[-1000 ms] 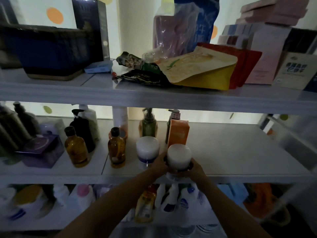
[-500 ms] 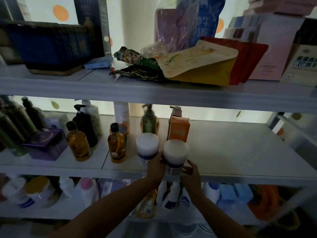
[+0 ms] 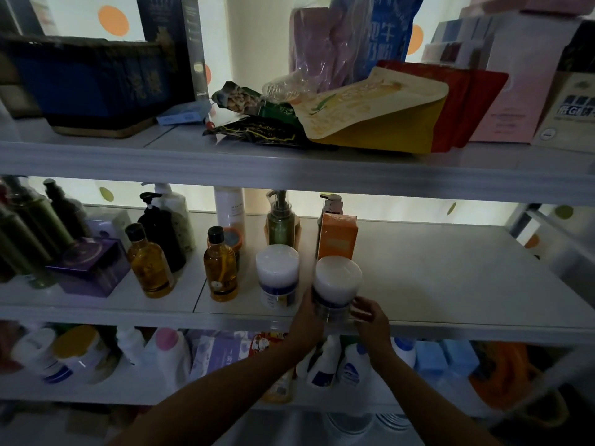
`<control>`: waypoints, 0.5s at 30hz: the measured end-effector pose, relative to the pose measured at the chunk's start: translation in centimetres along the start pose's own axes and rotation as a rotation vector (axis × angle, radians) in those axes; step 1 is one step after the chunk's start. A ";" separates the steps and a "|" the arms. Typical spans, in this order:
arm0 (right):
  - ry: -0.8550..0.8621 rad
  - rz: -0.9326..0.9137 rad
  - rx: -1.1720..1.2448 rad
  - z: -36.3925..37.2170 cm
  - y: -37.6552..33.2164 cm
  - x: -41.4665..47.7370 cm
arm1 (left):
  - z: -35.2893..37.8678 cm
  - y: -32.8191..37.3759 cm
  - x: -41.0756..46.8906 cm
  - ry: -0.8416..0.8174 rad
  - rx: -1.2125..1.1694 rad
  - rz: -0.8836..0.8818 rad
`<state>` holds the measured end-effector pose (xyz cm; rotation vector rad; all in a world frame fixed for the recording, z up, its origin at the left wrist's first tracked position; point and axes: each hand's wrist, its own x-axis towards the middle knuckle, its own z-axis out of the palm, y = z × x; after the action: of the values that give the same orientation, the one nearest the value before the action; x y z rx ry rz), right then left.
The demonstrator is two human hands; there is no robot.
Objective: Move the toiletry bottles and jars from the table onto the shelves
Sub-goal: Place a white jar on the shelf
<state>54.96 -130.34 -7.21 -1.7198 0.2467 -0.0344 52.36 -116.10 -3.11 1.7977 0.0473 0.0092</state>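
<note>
jar (image 3: 337, 281) now stands just before the orange box (image 3: 338, 235); left hand (image 3: 306, 320) grips it, right hand's (image 3: 370, 317) hold unclear; placement nearly done.

The white middle shelf (image 3: 450, 284) bore amber bottles (image 3: 149, 265), an orange box (image 3: 338, 236), a white-lidded jar (image 3: 277, 272) and, at its front edge, a second jar (image 3: 336, 281).

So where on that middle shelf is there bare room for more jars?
The middle shelf is bare right of the orange box and the held jar. Left of them it is crowded: second jar, amber bottles, pump bottles, purple box.
</note>
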 end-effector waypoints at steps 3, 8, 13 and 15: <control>0.043 -0.006 -0.016 -0.5 0.4 0.2 | -0.1 -0.7 -0.1 0.041 0.108 -0.009; -0.036 -0.039 0.029 0.7 -0.3 0.3 | 1.3 -0.7 -2.2 0.114 0.040 -0.035; 0.067 0.056 0.058 -0.9 0.0 0.5 | 0.2 -1.1 -0.1 0.028 -0.029 -0.056; 0.010 0.039 0.039 -1.0 -0.2 0.7 | -0.3 -1.6 0.2 0.072 0.021 -0.110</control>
<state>55.49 -131.42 -6.88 -1.6755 0.2854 -0.0191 52.50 -115.50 -4.58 1.8131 0.1983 -0.0056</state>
